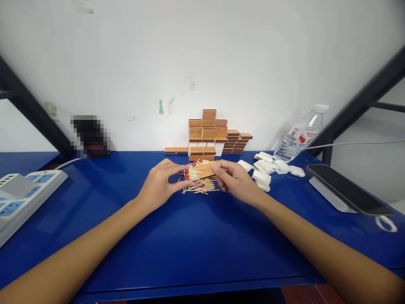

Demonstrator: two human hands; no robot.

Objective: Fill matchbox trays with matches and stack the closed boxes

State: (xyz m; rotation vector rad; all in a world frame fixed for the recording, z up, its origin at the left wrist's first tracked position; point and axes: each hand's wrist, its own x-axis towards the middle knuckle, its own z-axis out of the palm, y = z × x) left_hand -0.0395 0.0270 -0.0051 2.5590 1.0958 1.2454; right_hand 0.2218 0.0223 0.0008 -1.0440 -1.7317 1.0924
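A heap of red-tipped matches [201, 185] lies on the blue table [190, 240] between my hands. My right hand [236, 179] grips a small orange matchbox [206, 169] just above the heap, fingers curled round it. My left hand [160, 183] pinches a bundle of matches [191, 174] at the box's left end. Both hands meet over the heap.
Stacked orange matchboxes [207, 135] stand against the white wall behind the heap. White inner trays [264, 166] lie right of my hand, with a water bottle [299, 135] behind them. A phone [348, 190] rests at the right, a power strip [25, 190] at the left.
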